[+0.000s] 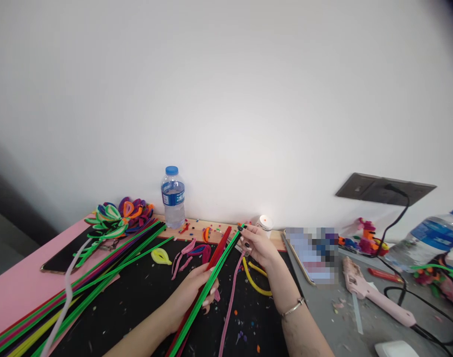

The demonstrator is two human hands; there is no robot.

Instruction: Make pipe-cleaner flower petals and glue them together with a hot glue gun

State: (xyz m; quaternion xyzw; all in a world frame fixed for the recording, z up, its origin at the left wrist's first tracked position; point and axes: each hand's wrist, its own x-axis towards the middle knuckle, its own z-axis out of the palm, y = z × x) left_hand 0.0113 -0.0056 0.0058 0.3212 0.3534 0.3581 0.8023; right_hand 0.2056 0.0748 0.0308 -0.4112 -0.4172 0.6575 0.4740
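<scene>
My left hand [189,293] is closed around a bundle of long red pipe cleaners [219,249] and green pipe cleaners [200,300], held slanting up to the right. The thumb and fingers of my right hand [262,246] pinch the upper tip of the green ones; the red tips stand apart just left of there. Beneath the hands, a pink pipe cleaner [231,303] and a bent yellow pipe cleaner [256,285] lie on the black mat [137,302]. Pink and blue loops [201,252] and a yellow petal-shaped loop [160,256] rest left of the bundle.
At left lie many pipe cleaners [100,280] and looped flowers [117,218] beside a dark phone [63,248]. A water bottle [173,198] and a white roll [264,225] stand near the wall. Rightward are a lit phone [310,258], a pink glue gun [378,300] with black cord, and another bottle [427,238].
</scene>
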